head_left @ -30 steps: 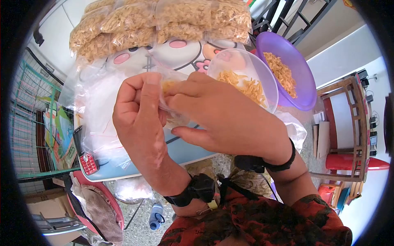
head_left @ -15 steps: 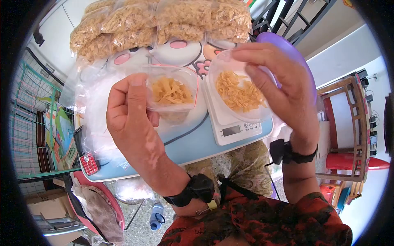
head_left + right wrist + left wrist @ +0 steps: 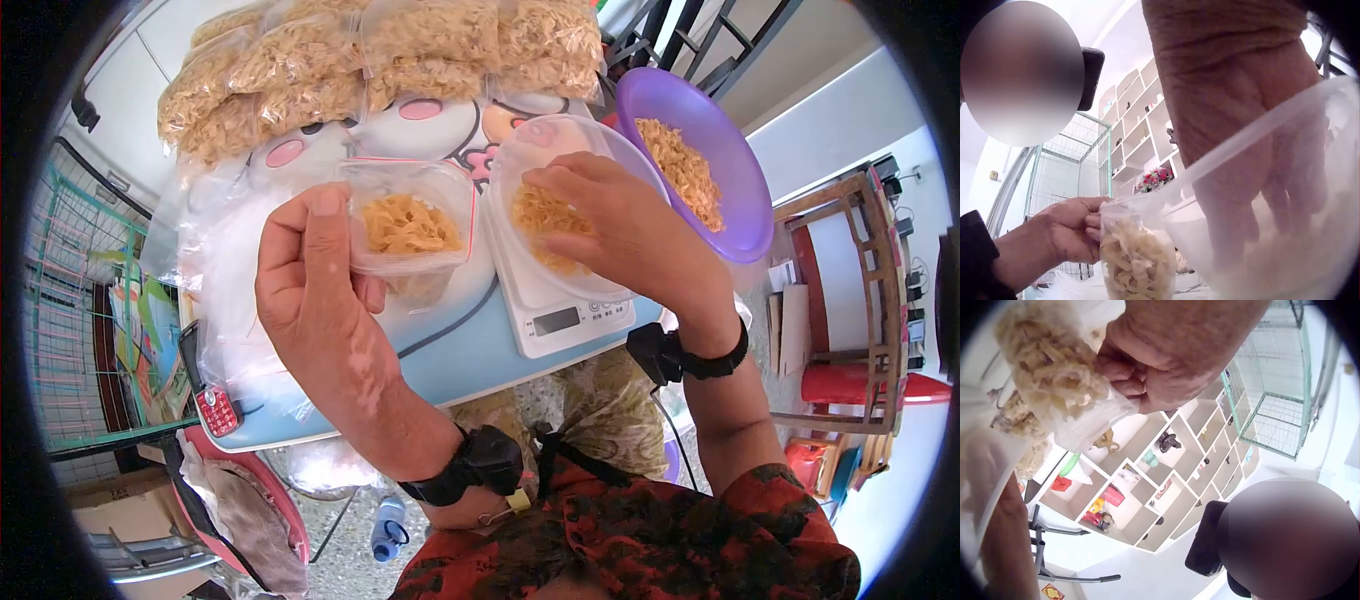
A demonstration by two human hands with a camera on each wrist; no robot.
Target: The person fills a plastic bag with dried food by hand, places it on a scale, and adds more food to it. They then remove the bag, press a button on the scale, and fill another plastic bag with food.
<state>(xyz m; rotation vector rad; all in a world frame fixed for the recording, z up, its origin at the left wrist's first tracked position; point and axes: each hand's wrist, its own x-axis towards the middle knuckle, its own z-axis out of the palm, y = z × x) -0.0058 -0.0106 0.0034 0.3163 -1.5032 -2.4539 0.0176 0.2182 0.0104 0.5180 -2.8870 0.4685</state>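
My left hand [image 3: 325,290] pinches the rim of a clear plastic bag [image 3: 427,268], which hangs open with yellowish dried strips [image 3: 408,224] inside. My right hand [image 3: 640,240] reaches into a translucent bowl [image 3: 625,165], its fingers down at the strips there; in the right wrist view they show through the wall of the bowl [image 3: 1254,147]. Whether those fingers hold any strips cannot be told. The bowl rests on a white kitchen scale [image 3: 550,335]. In the left wrist view, the left hand [image 3: 1160,356] holds the filled bag [image 3: 1054,375].
Filled bags [image 3: 300,60] are stacked along the table's back. A purple basin [image 3: 745,190] with more strips stands right of the bowl. Flat empty bags [image 3: 240,270] lie at the left, near a red-keyed phone [image 3: 217,410] on the table's edge [image 3: 290,440].
The right hand has left the bag, swung right over the bowl and lowered into it. The bag, earlier covered by both hands, now shows its open mouth. The left hand keeps its grip.
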